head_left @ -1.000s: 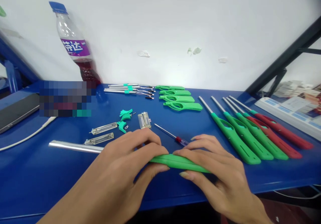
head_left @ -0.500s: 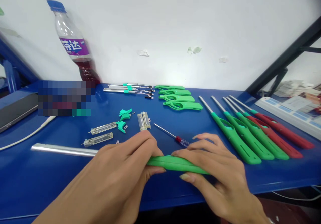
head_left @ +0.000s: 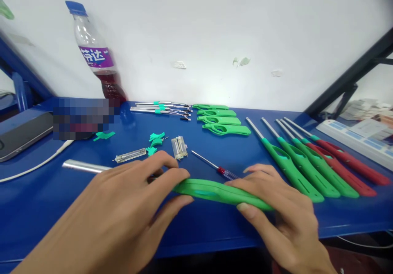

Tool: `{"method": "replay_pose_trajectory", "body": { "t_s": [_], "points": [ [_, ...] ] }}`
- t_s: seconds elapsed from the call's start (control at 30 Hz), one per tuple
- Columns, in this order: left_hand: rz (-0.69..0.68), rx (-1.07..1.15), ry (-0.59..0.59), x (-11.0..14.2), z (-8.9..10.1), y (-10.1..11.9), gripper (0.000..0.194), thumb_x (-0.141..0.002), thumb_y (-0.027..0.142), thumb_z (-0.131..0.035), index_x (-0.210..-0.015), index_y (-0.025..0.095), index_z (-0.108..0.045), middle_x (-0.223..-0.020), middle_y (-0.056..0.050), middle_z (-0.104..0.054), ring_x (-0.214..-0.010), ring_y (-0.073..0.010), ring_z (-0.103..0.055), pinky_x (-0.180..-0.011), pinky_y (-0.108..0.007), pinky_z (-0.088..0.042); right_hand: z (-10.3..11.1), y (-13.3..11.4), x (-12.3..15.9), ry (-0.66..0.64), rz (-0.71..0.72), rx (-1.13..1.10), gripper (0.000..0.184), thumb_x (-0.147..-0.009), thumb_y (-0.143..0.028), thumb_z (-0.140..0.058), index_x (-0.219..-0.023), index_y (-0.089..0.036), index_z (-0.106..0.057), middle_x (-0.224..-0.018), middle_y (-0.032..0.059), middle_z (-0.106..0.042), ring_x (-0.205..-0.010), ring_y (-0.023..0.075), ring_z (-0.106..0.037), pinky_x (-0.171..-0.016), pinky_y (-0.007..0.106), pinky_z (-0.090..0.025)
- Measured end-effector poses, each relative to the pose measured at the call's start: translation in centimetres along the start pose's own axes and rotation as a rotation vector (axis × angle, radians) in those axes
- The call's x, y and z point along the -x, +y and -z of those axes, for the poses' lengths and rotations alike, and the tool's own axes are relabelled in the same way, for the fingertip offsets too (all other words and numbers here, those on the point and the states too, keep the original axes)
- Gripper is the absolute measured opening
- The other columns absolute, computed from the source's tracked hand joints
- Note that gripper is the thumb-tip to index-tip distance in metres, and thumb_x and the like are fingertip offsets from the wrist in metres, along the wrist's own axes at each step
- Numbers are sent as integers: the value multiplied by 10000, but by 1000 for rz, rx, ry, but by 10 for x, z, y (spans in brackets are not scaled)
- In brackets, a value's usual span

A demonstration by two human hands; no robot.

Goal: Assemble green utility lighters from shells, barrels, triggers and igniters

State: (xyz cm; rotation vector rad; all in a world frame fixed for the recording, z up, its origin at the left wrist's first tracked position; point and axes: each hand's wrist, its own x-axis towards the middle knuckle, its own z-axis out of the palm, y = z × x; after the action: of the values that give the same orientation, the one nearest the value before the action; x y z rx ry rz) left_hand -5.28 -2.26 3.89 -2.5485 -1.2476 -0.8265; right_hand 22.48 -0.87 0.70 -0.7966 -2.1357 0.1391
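Solid green is shown by the casing (head_left: 219,193) between the hands; beyond them, the surface (head_left: 172,233) is coloured blue, and the bottle label (head_left: 97,57) is printed white on purple.

Six lighters (head_left: 225,193), four shells (head_left: 227,130), one screwdriver (head_left: 225,172), one bottle (head_left: 96,55).

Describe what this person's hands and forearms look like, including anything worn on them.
The left hand and the right hand are both bare: no gloves, and no rings or watch that I can see. No sleeve shows on either forearm as far as the view reaches. The right thumbnail looks unpainted.
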Motion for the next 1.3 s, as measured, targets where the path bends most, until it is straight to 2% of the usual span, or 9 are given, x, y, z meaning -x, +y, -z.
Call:
{"method": "replay_pose_trajectory", "body": {
  "t_s": [0.23,0.37,0.57,0.7,0.83,1.0,1.07,1.2,1.3],
  "points": [
    [-44,-59,25,4,1,-10,206,-1120,255,-426,-1130,306,-625,-1090,25,-744,-957,-214,-711,-970,-331,-455,1,-1,1,13,-33,-26,191,-997,-162,-622,-1168,-211,-693,-946,-34,-771,-767,129,-717,-993,370,-488],
    [-72,-63,20,6,2,-10,302,-1025,102,-440,-1152,293,-636,-1103,21,-757,-960,-213,-732,-978,-338,-497,1,-1,-1,16,-16,-12,193,-997,-166,-625,-1173,-223,-679,-967,-28,-785,-815,148,-738,-957,361,-515],
    [-96,-129,-19,6,2,-8,342,-1032,94,-430,-1274,275,-591,-1148,1,-745,-1019,-216,-721,-1056,-370,-484,2,-1,-2,24,-10,-1,167,-1003,-179,-620,-1156,-231,-665,-949,-28,-792,-814,156,-752,-916,348,-542],
    [-94,-110,22,4,-2,-5,347,-1046,103,-410,-1291,261,-598,-1125,-13,-745,-1009,-242,-712,-991,-416,-497,3,-2,0,13,-47,-21,180,-1010,-191,-605,-1168,-256,-661,-851,-57,-775,-729,145,-733,-856,333,-564],
    [-66,-94,-15,7,-1,-8,374,-1044,113,-439,-1331,283,-608,-1145,-6,-729,-999,-242,-683,-960,-432,-474,1,-3,9,15,-128,-80,154,-1046,-262,-574,-1143,-313,-682,-761,-79,-757,-628,141,-710,-735,300,-586],
    [-136,-84,18,10,2,-11,397,-1034,82,-428,-1317,283,-622,-1137,6,-726,-970,-225,-649,-910,-428,-436,-1,-5,30,99,-310,82,233,-1040,-466,-600,-1157,-374,-779,-970,-28,-823,-969,223,-792,-955,348,-636],
    [-95,-76,7,8,3,-8,410,-1012,39,-411,-1267,274,-629,-1132,4,-729,-979,-224,-655,-922,-433,-432,1,-3,34,79,-368,134,285,-1026,-509,-604,-1139,-348,-810,-1002,3,-834,-1005,259,-795,-948,376,-656],
    [-94,-56,44,0,0,-4,339,-1052,52,-431,-1242,244,-635,-1108,-6,-737,-959,-219,-652,-910,-425,-436,7,4,31,28,-276,182,273,-1002,-489,-643,-1105,-323,-832,-996,1,-855,-870,241,-812,-790,319,-693],
    [-107,2,94,-5,-3,-3,308,-1045,27,-486,-1234,185,-670,-1074,-27,-739,-939,-202,-642,-899,-397,-447,9,8,27,29,-216,200,252,-1006,-444,-644,-1116,-313,-828,-999,-3,-860,-826,229,-820,-794,318,-693]
  ]
}}
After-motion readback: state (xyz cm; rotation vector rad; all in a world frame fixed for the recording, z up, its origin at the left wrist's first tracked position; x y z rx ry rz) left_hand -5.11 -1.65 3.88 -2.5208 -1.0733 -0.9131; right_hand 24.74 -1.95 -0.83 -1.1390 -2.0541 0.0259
